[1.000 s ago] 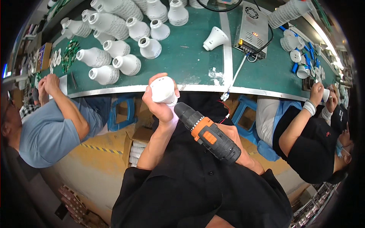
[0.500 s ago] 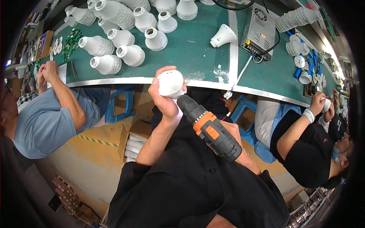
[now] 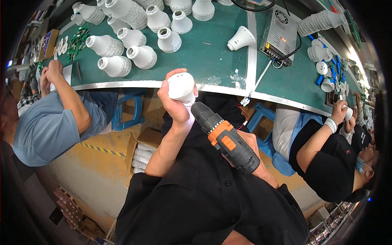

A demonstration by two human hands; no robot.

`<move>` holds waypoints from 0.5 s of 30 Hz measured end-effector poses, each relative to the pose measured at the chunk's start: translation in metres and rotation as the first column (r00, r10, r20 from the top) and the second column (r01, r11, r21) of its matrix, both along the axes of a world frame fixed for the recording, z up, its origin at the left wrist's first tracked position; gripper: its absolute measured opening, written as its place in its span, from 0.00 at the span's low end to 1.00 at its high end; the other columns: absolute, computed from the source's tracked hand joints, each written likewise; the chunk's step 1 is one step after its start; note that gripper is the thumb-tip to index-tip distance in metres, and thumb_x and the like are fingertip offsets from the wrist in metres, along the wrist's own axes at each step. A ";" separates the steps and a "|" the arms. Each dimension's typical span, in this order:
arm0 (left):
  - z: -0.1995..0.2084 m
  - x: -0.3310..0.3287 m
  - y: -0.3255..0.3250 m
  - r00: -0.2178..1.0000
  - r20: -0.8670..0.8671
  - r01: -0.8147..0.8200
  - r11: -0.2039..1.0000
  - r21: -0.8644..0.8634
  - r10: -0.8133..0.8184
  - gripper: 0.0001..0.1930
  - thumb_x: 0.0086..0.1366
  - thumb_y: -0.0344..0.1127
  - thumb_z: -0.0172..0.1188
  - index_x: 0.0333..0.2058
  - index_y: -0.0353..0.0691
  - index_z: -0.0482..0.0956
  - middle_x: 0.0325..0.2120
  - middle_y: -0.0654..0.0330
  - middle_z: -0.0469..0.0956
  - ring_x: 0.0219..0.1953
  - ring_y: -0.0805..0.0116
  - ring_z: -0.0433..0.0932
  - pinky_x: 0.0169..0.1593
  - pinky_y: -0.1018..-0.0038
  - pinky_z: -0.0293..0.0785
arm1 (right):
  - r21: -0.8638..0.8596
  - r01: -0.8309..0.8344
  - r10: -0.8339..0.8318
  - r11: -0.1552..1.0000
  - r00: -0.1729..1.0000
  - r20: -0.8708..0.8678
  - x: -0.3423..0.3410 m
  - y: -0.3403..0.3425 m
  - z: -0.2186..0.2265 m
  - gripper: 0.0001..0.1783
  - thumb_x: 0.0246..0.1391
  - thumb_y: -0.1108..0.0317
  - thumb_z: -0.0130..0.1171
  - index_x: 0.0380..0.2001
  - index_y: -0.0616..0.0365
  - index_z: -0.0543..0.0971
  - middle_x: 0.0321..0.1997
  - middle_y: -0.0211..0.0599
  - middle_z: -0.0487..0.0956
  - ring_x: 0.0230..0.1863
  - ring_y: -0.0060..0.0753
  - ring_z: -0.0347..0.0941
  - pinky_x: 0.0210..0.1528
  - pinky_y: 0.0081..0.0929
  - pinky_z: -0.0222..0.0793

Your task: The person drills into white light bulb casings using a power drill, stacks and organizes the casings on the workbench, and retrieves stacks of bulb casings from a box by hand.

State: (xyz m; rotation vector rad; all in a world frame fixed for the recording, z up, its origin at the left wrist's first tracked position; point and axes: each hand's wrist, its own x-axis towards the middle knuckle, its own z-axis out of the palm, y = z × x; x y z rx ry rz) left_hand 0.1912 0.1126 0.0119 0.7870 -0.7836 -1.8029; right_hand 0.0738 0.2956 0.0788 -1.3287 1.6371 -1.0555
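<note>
My left hand (image 3: pixel 174 107) is wrapped round a white lamp housing (image 3: pixel 181 87), a flared shell like those on the bench. Its narrow end points down toward the chuck of a black and orange cordless drill (image 3: pixel 228 139). Whether the drill's tip touches the housing is hidden at the chuck. My right hand (image 3: pixel 249 141) closes round the drill's handle, mostly hidden beneath the drill body. A light glow falls on my left wrist. Both hands are in front of the bench's near edge.
On the green bench (image 3: pixel 204 57) stand stacked white housings (image 3: pixel 107 45) and a lone housing (image 3: pixel 241 38). A metal power supply (image 3: pixel 279 36) with cables sits right. One co-worker (image 3: pixel 53 126) sits left; another (image 3: pixel 322 155), right, holds a white part. A carton (image 3: pixel 143 149) and blue stools (image 3: pixel 127 110) stand below.
My left hand and the housing have shifted slightly left and up, and the housing has tilted a little. The drill has barely moved.
</note>
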 end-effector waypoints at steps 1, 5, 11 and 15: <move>-0.001 0.000 0.000 1.000 -0.001 -0.001 1.000 0.000 0.001 0.29 0.71 0.53 0.31 0.48 0.33 0.72 0.24 0.51 0.74 0.23 0.65 0.72 0.28 0.71 0.68 | 0.012 -0.002 0.001 1.000 1.000 0.006 0.000 0.000 0.000 0.11 0.45 0.75 0.67 0.32 0.67 0.77 0.26 0.44 0.77 0.24 0.45 0.78 0.26 0.32 0.71; 0.001 0.000 -0.001 1.000 0.000 -0.004 1.000 -0.003 0.004 0.29 0.71 0.53 0.31 0.48 0.33 0.73 0.23 0.51 0.74 0.23 0.65 0.72 0.27 0.71 0.67 | -0.003 -0.012 0.012 1.000 1.000 -0.017 0.000 0.001 0.000 0.11 0.45 0.75 0.66 0.32 0.67 0.77 0.25 0.44 0.77 0.24 0.45 0.78 0.26 0.32 0.71; -0.002 0.001 -0.002 1.000 -0.011 -0.003 1.000 -0.009 0.003 0.30 0.71 0.54 0.32 0.48 0.33 0.73 0.23 0.51 0.74 0.23 0.65 0.72 0.27 0.71 0.67 | -0.012 -0.005 0.005 1.000 1.000 -0.025 0.001 0.001 0.002 0.11 0.45 0.74 0.67 0.32 0.67 0.77 0.26 0.44 0.77 0.25 0.45 0.78 0.27 0.32 0.71; -0.002 0.000 -0.002 1.000 -0.005 -0.007 1.000 -0.003 0.007 0.29 0.71 0.54 0.32 0.48 0.33 0.73 0.23 0.51 0.74 0.23 0.65 0.72 0.26 0.71 0.67 | -0.021 -0.004 0.003 1.000 1.000 -0.020 0.001 0.002 -0.001 0.12 0.44 0.75 0.67 0.33 0.67 0.78 0.27 0.44 0.78 0.25 0.46 0.79 0.27 0.32 0.72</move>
